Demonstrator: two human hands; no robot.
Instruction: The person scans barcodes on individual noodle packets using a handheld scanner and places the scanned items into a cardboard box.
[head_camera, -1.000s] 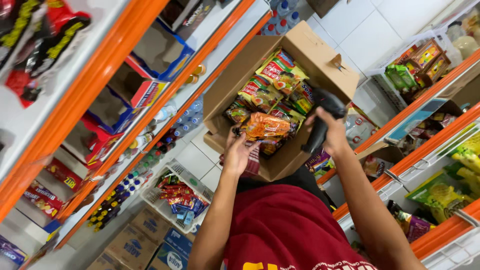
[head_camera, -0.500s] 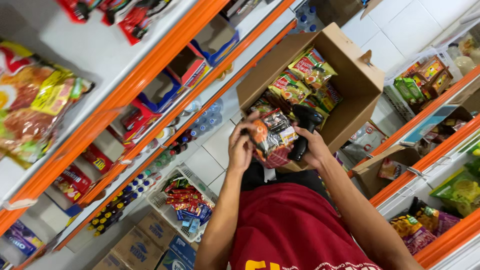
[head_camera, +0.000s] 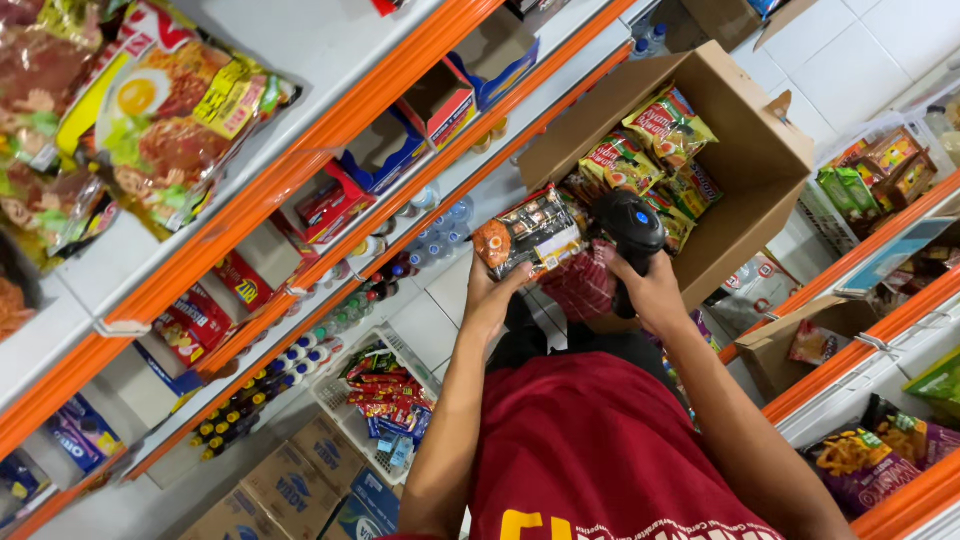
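- Your left hand (head_camera: 490, 300) gripped a noodle packet (head_camera: 528, 232), fingers curled around its lower edge, holding it up just in front of the open cardboard box (head_camera: 760, 165).
- Your right hand (head_camera: 655, 290) was closed around the grip of a black handheld scanner (head_camera: 628, 228), its head close beside the packet's right end.
- A second, reddish packet (head_camera: 582, 285) sat between your two hands, under the scanner; I could not tell which hand held it.
- The box lay tilted on the floor, with more noodle packets (head_camera: 650, 150) in green, yellow and red inside it.
- To your left ran orange-edged shelves (head_camera: 330, 150) with packets, cartons and small bottles.
- A white wire basket (head_camera: 385, 400) of red packets stood on the floor near your left elbow.
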